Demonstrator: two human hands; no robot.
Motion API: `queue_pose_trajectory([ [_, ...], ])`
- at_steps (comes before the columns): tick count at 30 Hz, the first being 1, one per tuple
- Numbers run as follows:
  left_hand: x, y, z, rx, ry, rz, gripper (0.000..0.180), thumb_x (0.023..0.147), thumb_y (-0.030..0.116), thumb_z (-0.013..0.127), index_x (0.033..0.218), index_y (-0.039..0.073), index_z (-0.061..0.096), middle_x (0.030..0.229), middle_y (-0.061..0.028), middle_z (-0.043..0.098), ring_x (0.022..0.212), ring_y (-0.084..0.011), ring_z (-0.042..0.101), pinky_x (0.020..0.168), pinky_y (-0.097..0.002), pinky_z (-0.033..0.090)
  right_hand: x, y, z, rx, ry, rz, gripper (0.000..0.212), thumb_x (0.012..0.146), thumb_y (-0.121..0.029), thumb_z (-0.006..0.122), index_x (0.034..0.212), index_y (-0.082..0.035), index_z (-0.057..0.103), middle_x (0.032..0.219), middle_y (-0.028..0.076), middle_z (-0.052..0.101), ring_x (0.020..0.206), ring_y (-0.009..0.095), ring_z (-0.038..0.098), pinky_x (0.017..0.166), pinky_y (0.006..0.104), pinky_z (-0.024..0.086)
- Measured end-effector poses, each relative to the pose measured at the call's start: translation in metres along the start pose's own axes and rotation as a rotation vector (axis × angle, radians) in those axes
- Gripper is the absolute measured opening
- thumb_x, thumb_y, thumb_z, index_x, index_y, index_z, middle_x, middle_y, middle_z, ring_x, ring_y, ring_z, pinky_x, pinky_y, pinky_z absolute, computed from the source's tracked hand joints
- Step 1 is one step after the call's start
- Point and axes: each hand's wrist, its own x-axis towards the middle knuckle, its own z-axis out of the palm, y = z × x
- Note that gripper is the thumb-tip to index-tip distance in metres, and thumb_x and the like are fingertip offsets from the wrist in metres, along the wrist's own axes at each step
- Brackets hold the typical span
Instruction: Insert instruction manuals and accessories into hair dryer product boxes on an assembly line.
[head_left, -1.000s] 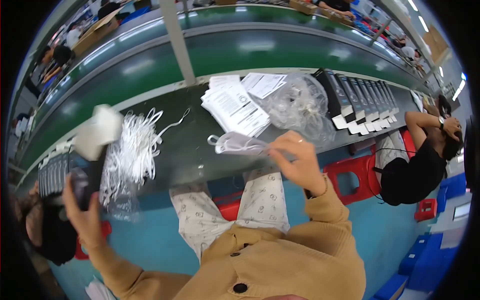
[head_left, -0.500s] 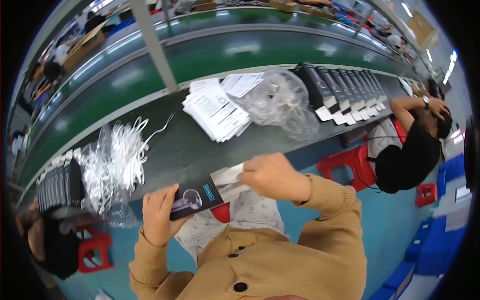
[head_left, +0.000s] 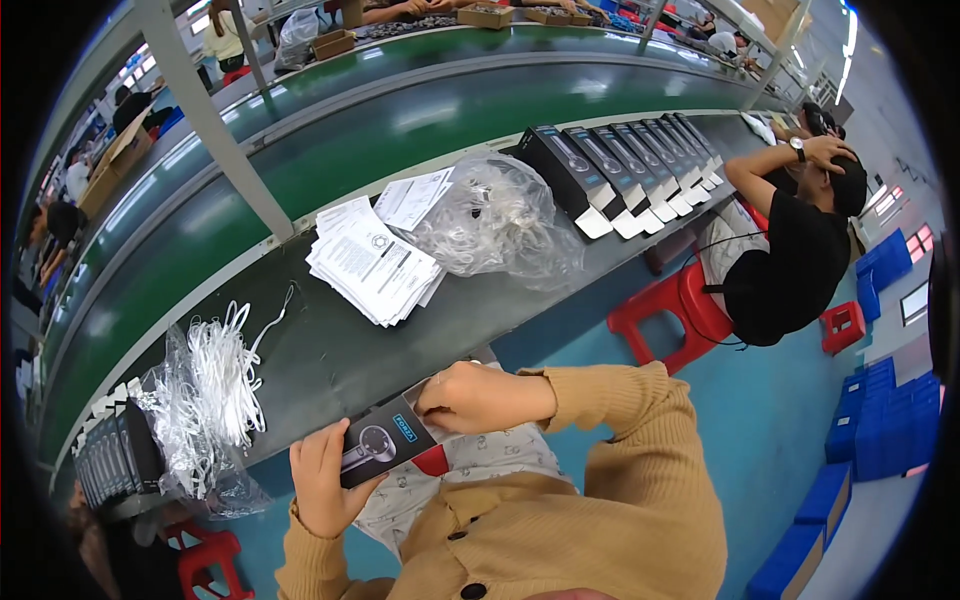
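Note:
A black cardboard box (head_left: 368, 452) with a picture of a round-headed handheld device lies tilted in front of my lap. My left hand (head_left: 322, 478) grips its left end, with the fingers over the top edge and the thumb below. My right hand (head_left: 472, 398) is curled at the box's open right end, with its fingertips at the opening. Whatever those fingers pinch is hidden. Behind that hand, part of a pale flap (head_left: 484, 356) shows. On the bench beyond lie a stack of printed sheets (head_left: 370, 265) and a clear plastic bag with white contents (head_left: 490, 220).
White cables (head_left: 225, 385) in plastic lie on the left of the bench (head_left: 310, 370), next to a row of boxes (head_left: 118, 450). More black boxes with open white flaps (head_left: 570, 170) stand at the right. A seated person (head_left: 800, 240) is beyond, near a red stool (head_left: 670, 315).
My right hand has moved left and down, from the raised white flap to the box's opening. The view has shifted, so the bench appears turned and further left.

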Motion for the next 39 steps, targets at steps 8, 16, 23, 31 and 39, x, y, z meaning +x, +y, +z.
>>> queue_pose_trajectory([
  [8, 0.013, 0.002, 0.004, -0.089, -0.078, -0.013, 0.081, 0.054, 0.026, 0.084, 0.123, -0.001, 0.051, 0.111, -0.0129, 0.059, 0.098, -0.0294, 0.055, 0.082, -0.0385, 0.037, -0.005, 0.002, -0.023, 0.382, -0.055, -0.029, 0.021, 0.076, -0.001, 0.058, 0.097, 0.002, 0.063, 0.093, 0.021, 0.064, 0.076, 0.037, 0.062, 0.068, 0.0385, 0.051],
  [16, 0.058, 0.013, 0.003, -0.123, -0.116, 0.134, 0.083, 0.055, 0.029, 0.084, 0.126, 0.001, 0.050, 0.117, -0.0145, 0.057, 0.106, -0.0322, 0.054, 0.094, -0.0453, 0.035, -0.032, -0.027, -0.065, -0.443, 0.138, -0.170, 0.074, 0.066, -0.039, 0.078, 0.131, -0.014, 0.053, 0.127, 0.014, 0.051, 0.099, 0.033, 0.056, 0.079, 0.0405, 0.047],
  [23, 0.081, 0.017, 0.009, 0.048, 0.389, 0.170, 0.086, 0.070, 0.036, 0.079, 0.140, 0.010, 0.037, 0.144, -0.0193, 0.037, 0.133, -0.0426, 0.032, 0.109, -0.0574, 0.013, -0.070, -0.022, -0.133, -0.442, 0.450, 0.077, 0.069, 0.063, -0.023, 0.082, 0.124, -0.004, 0.057, 0.118, 0.017, 0.055, 0.101, 0.030, 0.056, 0.088, 0.0355, 0.045],
  [31, 0.058, 0.003, 0.039, -0.181, 0.300, 0.015, 0.079, 0.070, 0.020, 0.079, 0.136, 0.003, 0.040, 0.140, -0.0201, 0.039, 0.132, -0.0426, 0.033, 0.106, -0.0493, 0.030, -0.052, 0.153, -0.183, -0.642, 1.168, 0.442, 0.067, 0.069, -0.023, 0.080, 0.126, 0.001, 0.054, 0.106, 0.020, 0.054, 0.100, 0.030, 0.055, 0.087, 0.0354, 0.045],
  [39, 0.031, -0.008, 0.055, -0.235, 0.241, -0.134, 0.068, 0.076, 0.020, 0.073, 0.133, -0.001, 0.043, 0.139, -0.0216, 0.040, 0.131, -0.0382, 0.036, 0.107, -0.0454, 0.029, -0.042, 0.205, -0.145, -0.935, 0.913, 0.648, 0.068, 0.074, -0.041, 0.072, 0.127, -0.003, 0.052, 0.107, 0.023, 0.054, 0.097, 0.040, 0.056, 0.081, 0.0443, 0.048],
])
